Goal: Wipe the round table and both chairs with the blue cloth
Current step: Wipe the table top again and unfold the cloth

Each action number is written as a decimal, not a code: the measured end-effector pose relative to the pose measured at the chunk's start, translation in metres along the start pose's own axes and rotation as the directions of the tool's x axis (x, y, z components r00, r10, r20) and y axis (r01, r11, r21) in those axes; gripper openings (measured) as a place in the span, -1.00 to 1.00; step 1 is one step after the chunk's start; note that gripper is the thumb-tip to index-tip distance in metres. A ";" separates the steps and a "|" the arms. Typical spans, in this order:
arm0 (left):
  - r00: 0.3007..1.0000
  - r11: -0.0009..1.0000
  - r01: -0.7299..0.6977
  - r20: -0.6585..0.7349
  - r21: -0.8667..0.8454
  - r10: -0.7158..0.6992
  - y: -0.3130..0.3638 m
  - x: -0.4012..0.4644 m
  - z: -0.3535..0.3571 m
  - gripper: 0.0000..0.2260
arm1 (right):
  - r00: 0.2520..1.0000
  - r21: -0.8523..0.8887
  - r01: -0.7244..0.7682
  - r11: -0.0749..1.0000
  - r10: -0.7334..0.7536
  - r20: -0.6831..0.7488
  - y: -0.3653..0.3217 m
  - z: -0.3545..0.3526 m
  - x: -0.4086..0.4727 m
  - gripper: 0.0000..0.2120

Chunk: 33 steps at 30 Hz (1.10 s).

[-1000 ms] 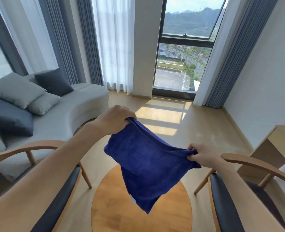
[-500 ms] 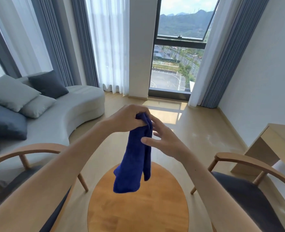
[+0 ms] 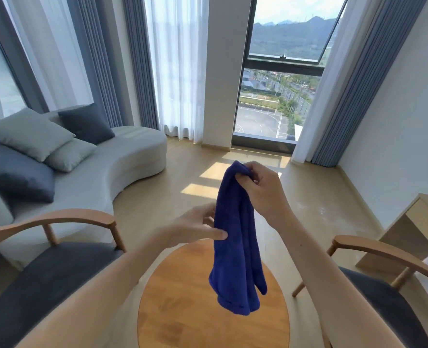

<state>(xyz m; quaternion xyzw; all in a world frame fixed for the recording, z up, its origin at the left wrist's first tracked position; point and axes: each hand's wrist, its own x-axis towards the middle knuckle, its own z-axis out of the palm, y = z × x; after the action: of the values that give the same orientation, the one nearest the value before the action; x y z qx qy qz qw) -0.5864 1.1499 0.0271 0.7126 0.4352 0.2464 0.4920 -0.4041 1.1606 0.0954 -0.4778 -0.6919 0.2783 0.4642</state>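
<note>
The blue cloth [image 3: 235,259] hangs folded in the air above the round wooden table [image 3: 182,310]. My right hand [image 3: 263,192] pinches its top end. Lower down, my left hand [image 3: 195,227] holds the cloth's left edge, thumb on the front and fingers going behind. A wooden armchair with a dark seat [image 3: 44,285] stands left of the table. A second matching chair [image 3: 388,305] stands to the right. My forearms cover part of the table's near edge.
A curved grey sofa [image 3: 102,172] with several cushions stands behind the left chair. A light wooden desk [image 3: 416,227] is against the right wall behind the right chair. Curtains and a tall window [image 3: 270,109] close the far end.
The cloth was spread between both hands, then gathered in my left hand. Now my right hand has taken its top and my left hand has dropped to its middle.
</note>
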 end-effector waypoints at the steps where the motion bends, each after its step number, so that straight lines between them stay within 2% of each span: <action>1: 1.000 1.000 0.021 0.015 0.017 -0.022 -0.012 0.000 0.012 -0.56 | 1.000 0.033 -0.010 0.999 0.011 -0.023 -0.001 -0.002 0.001 -0.88; 7: 0.995 0.992 0.096 0.017 0.077 -0.097 -0.064 -0.001 0.044 -0.70 | 0.983 0.142 -0.024 0.990 0.049 -0.179 0.003 -0.033 0.008 -0.79; 9: 0.993 0.984 0.114 -0.040 0.138 -0.109 -0.071 -0.001 0.033 -0.74 | 0.960 0.165 -0.065 0.984 0.107 -0.258 0.011 -0.048 0.006 -0.80; 11: 0.984 0.964 0.125 -0.155 0.236 -0.090 -0.069 -0.001 0.010 -0.89 | 0.926 0.197 -0.132 0.971 0.192 -0.326 0.026 -0.065 0.004 -0.83; 14: 0.943 0.945 0.098 -0.332 0.311 0.012 -0.048 0.000 -0.034 -0.84 | 0.897 0.258 -0.260 0.930 0.332 -0.293 0.052 -0.085 -0.005 -0.85; 17: 0.928 0.921 0.081 -0.367 0.381 0.071 -0.022 0.006 -0.065 -0.83 | 0.887 0.273 -0.342 0.899 0.405 -0.223 0.073 -0.093 -0.014 -0.86; 22: 0.904 0.902 0.081 -0.413 0.424 0.113 0.004 0.008 -0.090 -0.89 | 0.871 0.156 -0.364 0.918 0.395 -0.294 0.089 -0.102 -0.023 -0.90; 25: 0.895 0.897 0.111 -0.435 0.427 0.096 0.006 0.006 -0.099 -0.89 | 0.883 0.076 -0.360 0.930 0.366 -0.294 0.093 -0.102 -0.025 -0.92; 28: 0.874 0.907 0.171 -0.484 0.384 0.040 0.005 0.007 -0.099 -0.88 | 0.872 0.074 -0.401 0.913 0.406 -0.275 0.094 -0.097 -0.026 -0.92; 33: 0.819 0.937 0.332 -0.525 0.104 -0.232 0.005 0.014 -0.084 -0.87 | 0.860 0.062 -0.459 0.886 0.461 -0.217 0.092 -0.081 -0.026 -0.89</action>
<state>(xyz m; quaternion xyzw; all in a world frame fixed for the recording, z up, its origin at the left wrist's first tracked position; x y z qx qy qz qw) -0.6426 1.2019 0.0638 0.5940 0.6712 0.3055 0.3214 -0.2902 1.1673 0.0427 -0.6556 -0.4995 0.3277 0.4619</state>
